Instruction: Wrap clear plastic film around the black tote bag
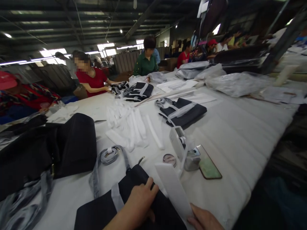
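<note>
**Hands on a dark bag at the long white table**

At far left lies a large black bag (72,143), smooth and boxy. Beside it, a grey webbing strap (107,156) with a metal clasp curls toward the dark fabric bag (100,210) at the near edge. The left hand (139,201) rests flat on that bag, fingers loosely curled, gripping nothing. The right hand (203,218) pinches one stiff white paper strip (174,188). Further right lies one phone (208,166), glossy and flat.
</note>
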`<state>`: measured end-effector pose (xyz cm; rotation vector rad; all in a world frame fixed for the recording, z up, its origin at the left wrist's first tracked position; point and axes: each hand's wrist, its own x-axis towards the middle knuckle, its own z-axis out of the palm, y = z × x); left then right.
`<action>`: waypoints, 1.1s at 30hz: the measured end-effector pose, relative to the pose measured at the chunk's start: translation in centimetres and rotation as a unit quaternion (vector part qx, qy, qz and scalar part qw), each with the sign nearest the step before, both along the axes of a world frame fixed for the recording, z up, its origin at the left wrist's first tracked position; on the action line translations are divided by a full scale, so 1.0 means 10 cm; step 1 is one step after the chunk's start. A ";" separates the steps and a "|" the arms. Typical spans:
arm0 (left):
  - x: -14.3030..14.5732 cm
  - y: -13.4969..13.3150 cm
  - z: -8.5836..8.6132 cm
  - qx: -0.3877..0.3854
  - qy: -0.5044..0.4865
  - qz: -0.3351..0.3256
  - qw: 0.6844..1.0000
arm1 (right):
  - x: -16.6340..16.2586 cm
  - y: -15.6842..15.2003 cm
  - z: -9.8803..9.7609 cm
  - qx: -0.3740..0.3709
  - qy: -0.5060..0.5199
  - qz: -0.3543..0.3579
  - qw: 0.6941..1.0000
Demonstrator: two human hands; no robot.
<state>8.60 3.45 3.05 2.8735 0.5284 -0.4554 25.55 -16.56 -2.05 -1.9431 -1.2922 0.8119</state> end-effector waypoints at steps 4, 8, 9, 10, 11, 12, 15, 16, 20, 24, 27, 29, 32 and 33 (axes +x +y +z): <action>-0.30 -0.16 -0.21 0.102 -0.099 -0.020 0.990 | 0.05 0.16 0.34 -0.009 0.053 -0.051 0.997; -0.50 -0.22 -0.29 0.154 -0.200 -0.063 0.966 | -0.06 0.39 0.48 -0.049 0.144 0.022 0.988; -0.51 -0.23 -0.29 0.161 -0.211 -0.070 0.962 | -0.10 0.44 0.48 -0.052 0.147 0.046 0.987; -0.51 -0.24 -0.29 0.164 -0.218 -0.071 0.959 | -0.13 0.48 0.48 -0.053 0.143 0.069 0.986; -0.50 -0.25 -0.29 0.167 -0.223 -0.066 0.958 | -0.15 0.51 0.48 -0.053 0.132 0.089 0.986; -0.49 -0.26 -0.29 0.169 -0.225 -0.057 0.958 | -0.16 0.54 0.48 -0.056 0.115 0.102 0.987; -0.48 -0.28 -0.31 0.176 -0.228 -0.045 0.957 | -0.18 0.61 0.47 -0.074 0.053 0.120 0.988; -0.48 -0.29 -0.32 0.183 -0.228 -0.046 0.955 | -0.18 0.62 0.45 -0.079 0.028 0.126 0.988; -0.36 -0.32 -0.23 0.212 -0.176 -0.057 0.960 | -0.24 0.58 0.29 -0.063 -0.119 0.140 0.981; -0.06 -0.36 0.02 0.180 -0.050 -0.027 0.982 | -0.27 0.52 0.17 -0.067 -0.163 0.156 0.972; 0.11 -0.38 0.13 0.131 -0.011 0.012 0.991 | -0.26 0.51 0.21 -0.072 -0.096 0.162 0.980; 0.15 -0.37 0.13 0.106 -0.004 0.023 0.994 | -0.24 0.51 0.24 -0.064 -0.069 0.160 0.983; 0.12 -0.36 0.04 0.090 -0.016 0.022 0.996 | -0.21 0.46 0.28 -0.048 -0.026 0.148 0.987; 0.11 -0.36 0.01 0.089 -0.020 0.020 0.996 | -0.19 0.43 0.31 -0.049 -0.003 0.146 0.988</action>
